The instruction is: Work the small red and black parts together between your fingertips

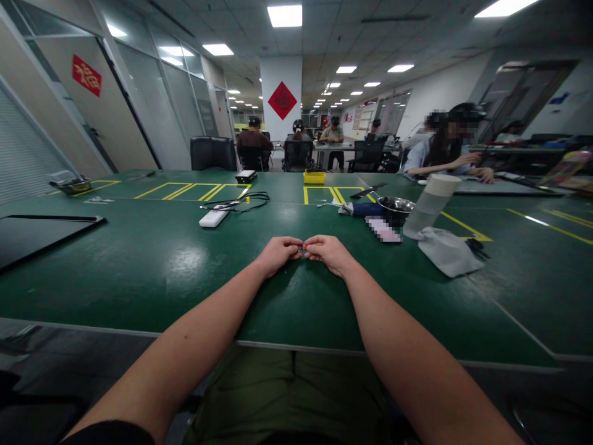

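Note:
Both hands meet over the green table, near its middle. My left hand is closed, its thumb and fingertips pinching something small and dark that I cannot make out. Facing it, my right hand pinches a tiny red-orange piece between thumb and fingers. The fingertips of the two hands nearly touch, and the small pieces between them are mostly hidden.
A white power bank with black cables lies ahead to the left. Further back stands a yellow box. To the right are a metal bowl, a translucent bottle and a grey pouch. A person sits at the right.

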Motion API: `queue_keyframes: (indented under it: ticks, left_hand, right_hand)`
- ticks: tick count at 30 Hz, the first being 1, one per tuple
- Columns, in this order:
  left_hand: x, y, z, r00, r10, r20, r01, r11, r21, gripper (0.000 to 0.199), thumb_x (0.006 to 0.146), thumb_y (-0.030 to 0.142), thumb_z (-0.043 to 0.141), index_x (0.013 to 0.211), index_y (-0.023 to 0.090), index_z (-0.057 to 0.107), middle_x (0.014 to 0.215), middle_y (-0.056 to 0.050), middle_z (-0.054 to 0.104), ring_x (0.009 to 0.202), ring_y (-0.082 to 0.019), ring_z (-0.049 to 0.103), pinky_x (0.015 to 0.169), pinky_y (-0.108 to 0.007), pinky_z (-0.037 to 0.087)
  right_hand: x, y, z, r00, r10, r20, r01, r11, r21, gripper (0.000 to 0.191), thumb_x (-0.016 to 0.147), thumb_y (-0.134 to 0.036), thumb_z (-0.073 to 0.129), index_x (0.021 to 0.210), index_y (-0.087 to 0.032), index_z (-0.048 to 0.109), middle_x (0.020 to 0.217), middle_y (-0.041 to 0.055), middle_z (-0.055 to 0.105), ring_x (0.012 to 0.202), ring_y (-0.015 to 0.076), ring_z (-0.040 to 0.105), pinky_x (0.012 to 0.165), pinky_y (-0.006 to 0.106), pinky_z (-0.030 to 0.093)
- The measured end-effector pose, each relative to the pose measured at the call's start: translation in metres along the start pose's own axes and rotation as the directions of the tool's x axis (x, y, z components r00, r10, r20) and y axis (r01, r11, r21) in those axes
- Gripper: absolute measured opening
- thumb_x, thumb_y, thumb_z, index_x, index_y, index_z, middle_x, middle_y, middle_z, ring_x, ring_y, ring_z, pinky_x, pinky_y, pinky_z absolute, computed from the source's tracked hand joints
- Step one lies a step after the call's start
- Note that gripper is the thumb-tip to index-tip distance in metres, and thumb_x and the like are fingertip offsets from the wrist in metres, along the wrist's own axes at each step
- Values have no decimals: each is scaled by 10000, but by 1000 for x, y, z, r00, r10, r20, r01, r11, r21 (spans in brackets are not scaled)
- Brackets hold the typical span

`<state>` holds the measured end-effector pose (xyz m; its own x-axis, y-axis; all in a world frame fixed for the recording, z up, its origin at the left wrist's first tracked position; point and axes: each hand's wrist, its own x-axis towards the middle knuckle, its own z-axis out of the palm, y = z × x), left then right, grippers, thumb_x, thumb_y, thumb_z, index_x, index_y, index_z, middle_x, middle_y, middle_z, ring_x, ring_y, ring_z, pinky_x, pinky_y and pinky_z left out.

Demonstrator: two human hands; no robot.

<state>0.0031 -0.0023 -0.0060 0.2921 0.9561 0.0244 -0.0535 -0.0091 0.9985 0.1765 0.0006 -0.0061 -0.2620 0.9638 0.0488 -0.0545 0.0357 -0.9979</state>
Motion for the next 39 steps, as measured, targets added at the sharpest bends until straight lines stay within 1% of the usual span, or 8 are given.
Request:
queue_keyframes:
  ticks: [6, 11, 16, 22, 27, 30, 34, 39]
  left_hand:
    - [-2, 3, 2, 1000, -19, -13, 19, 999, -30, 206, 743, 62, 593, 922, 110, 682, 846, -67, 706, 718, -111, 658, 789, -253, 525]
    - [-1, 0, 1, 1000, -4, 8, 5, 999, -33, 210, 731, 66, 604, 920, 106, 683, 848, -69, 704, 718, -114, 657, 788, -262, 524]
    - [-1, 1, 1, 1000, 3, 12, -3, 1000, -30, 202, 733, 58, 596, 914, 101, 676, 851, -71, 699, 705, -108, 651, 759, -246, 522]
    - [-2, 4, 1, 999, -2, -48, 2, 1000, 6, 208, 787, 83, 562, 978, 109, 640, 718, -39, 668, 578, -78, 608, 623, -207, 515]
    - [-2, 6, 1, 996, -53, -70, 48, 997, -64, 161, 790, 69, 538, 910, 114, 635, 732, -52, 668, 649, -109, 647, 649, -218, 531]
    - [-3, 7, 1, 996, -64, -68, 57, 993, -105, 153, 767, 69, 571, 904, 116, 621, 748, -55, 667, 681, -124, 661, 677, -232, 538]
    - [-4, 6, 1, 999, -30, -41, 27, 998, -65, 199, 732, 66, 622, 923, 115, 593, 755, -49, 662, 689, -125, 659, 675, -241, 536]
    - [-3, 4, 1, 999, -28, -21, 27, 999, -25, 217, 736, 64, 603, 945, 119, 588, 766, -50, 667, 676, -117, 653, 664, -239, 534]
  right_hand:
    - [0, 0, 0, 1000, -4, -1, 4, 1000, -1, 149, 679, -95, 667, 823, -128, 648, 703, 51, 683, 582, 104, 633, 544, 186, 510]
    - [-1, -1, 0, 1000, -2, -5, 2, 1000, -6, 144, 683, -95, 666, 823, -124, 649, 704, 52, 680, 570, 97, 623, 538, 185, 504]
    - [-2, -2, 1, 1000, 0, -2, 0, 1000, 9, 147, 682, -91, 670, 825, -120, 651, 736, 56, 681, 591, 100, 635, 547, 180, 508]
    - [0, 0, -1, 1000, 14, 0, -14, 998, 59, 116, 682, -124, 706, 788, -120, 657, 722, 58, 677, 678, 136, 668, 637, 214, 545]
    - [0, -1, -1, 999, 44, 22, -46, 990, 132, 92, 767, -194, 647, 787, -107, 669, 780, 102, 690, 770, 177, 686, 727, 265, 563]
    - [-1, -2, 0, 998, 57, 4, -57, 989, 140, 51, 746, -124, 634, 778, -108, 671, 801, 104, 695, 777, 178, 690, 741, 264, 566]
    - [-1, -1, 1, 997, 62, -42, -58, 994, 98, 155, 661, -18, 648, 779, -117, 665, 759, 75, 691, 748, 170, 693, 700, 234, 572]
    - [-1, -1, 1, 998, 59, -14, -58, 995, 85, 144, 667, -58, 683, 796, -116, 656, 775, 83, 697, 721, 161, 690, 672, 227, 573]
